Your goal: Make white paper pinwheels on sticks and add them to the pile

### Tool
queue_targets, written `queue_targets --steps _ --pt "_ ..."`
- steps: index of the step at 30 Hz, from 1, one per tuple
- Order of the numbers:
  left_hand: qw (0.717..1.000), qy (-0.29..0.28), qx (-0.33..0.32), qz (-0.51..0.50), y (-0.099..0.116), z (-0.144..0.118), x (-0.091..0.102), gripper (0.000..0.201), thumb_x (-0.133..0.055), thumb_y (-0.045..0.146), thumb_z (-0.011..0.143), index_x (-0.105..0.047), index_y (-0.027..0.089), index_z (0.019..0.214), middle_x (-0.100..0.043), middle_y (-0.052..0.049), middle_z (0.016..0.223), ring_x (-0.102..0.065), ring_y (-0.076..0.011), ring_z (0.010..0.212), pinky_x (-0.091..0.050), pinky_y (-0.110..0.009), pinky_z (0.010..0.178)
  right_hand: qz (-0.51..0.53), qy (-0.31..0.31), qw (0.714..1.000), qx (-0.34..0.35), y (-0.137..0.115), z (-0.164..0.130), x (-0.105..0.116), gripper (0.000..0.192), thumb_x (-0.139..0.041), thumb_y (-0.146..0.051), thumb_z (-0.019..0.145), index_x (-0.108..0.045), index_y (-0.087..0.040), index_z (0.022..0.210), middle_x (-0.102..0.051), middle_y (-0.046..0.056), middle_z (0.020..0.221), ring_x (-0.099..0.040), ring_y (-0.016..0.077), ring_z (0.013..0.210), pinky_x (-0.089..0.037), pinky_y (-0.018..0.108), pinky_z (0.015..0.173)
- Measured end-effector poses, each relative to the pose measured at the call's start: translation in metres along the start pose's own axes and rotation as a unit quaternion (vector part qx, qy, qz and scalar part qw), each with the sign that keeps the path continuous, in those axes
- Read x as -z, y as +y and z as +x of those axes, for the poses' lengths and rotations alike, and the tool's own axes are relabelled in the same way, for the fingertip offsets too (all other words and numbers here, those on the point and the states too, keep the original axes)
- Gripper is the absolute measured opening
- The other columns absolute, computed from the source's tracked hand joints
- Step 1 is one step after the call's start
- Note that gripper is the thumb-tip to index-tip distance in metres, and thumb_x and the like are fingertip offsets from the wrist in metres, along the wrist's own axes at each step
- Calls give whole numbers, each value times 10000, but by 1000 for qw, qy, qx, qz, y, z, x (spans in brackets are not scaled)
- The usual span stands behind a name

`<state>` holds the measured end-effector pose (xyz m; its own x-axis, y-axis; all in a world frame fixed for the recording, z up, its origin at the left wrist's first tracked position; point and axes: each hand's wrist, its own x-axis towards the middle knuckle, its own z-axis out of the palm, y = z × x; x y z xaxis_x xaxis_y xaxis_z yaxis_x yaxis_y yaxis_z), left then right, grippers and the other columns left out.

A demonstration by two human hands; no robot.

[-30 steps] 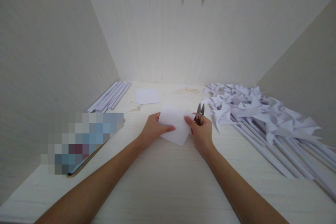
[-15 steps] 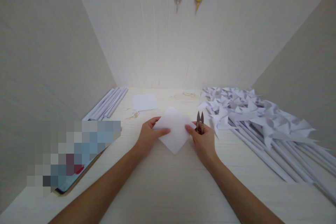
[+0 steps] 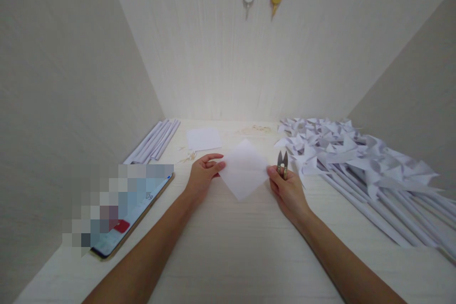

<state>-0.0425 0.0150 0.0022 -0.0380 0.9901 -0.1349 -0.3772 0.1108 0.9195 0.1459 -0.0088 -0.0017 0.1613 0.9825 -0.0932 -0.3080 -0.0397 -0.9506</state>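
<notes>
A square sheet of white paper [image 3: 244, 171] is turned like a diamond between my two hands, with a faint crease running across its middle. My left hand [image 3: 203, 176] pinches its left corner between thumb and fingers. At the opposite corner, the thumb and forefinger of my right hand [image 3: 288, 190] grip the paper. Small thread snips [image 3: 282, 164] are also tucked in my right hand, their two blades pointing away from me and apart. The handles are partly hidden by the fingers.
White paper pinwheels [image 3: 335, 152] on rolled paper sticks [image 3: 388, 209] are piled at the right. Rolled paper tubes [image 3: 155, 142] lie at the back left, near a stack of white paper [image 3: 204, 138] and small sticks [image 3: 188, 156]. A phone [image 3: 135, 218], partly pixelated, rests at the left.
Both thumbs have drawn outward from the middle of the paper to its side corners. The sheet now lies flatter, with its crease showing. The whole view has shifted slightly.
</notes>
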Motion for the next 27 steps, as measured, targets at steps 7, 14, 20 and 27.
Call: queue_targets --steps 7,14,20,27 --pt "996 -51 42 -67 2 -1 -1 473 -839 264 344 -611 130 737 -645 12 599 -569 -81 540 -458 -205 570 84 -114 988 -54 -6 -2 1 394 -770 -400 500 -449 -169 508 -256 -127 345 -144 -4 311 -102 163 317" --pt "984 -151 80 -51 -1 -4 0 466 -841 221 364 -616 117 758 -657 -11 631 -589 -93 564 -461 -201 585 112 -107 986 -65 -6 -1 -2 389 -778 -384 489 -463 -162 539 -327 -122 368 -169 -13 303 -123 143 306" --pt "977 -196 86 -6 -2 -9 -3 424 -805 158 443 -622 105 822 -688 -45 682 -623 -124 607 -473 -232 630 90 -88 991 -52 -6 4 -6 420 -790 -379 459 -433 -162 500 -311 -124 325 -168 -13 293 -102 147 296" --pt "977 -197 81 -18 -2 -9 -4 463 -812 176 429 -623 109 847 -695 -60 728 -626 -130 617 -469 -231 625 94 -92 989 -62 -8 5 -5 392 -787 -365 465 -458 -162 526 -312 -126 346 -172 -12 299 -112 144 296"
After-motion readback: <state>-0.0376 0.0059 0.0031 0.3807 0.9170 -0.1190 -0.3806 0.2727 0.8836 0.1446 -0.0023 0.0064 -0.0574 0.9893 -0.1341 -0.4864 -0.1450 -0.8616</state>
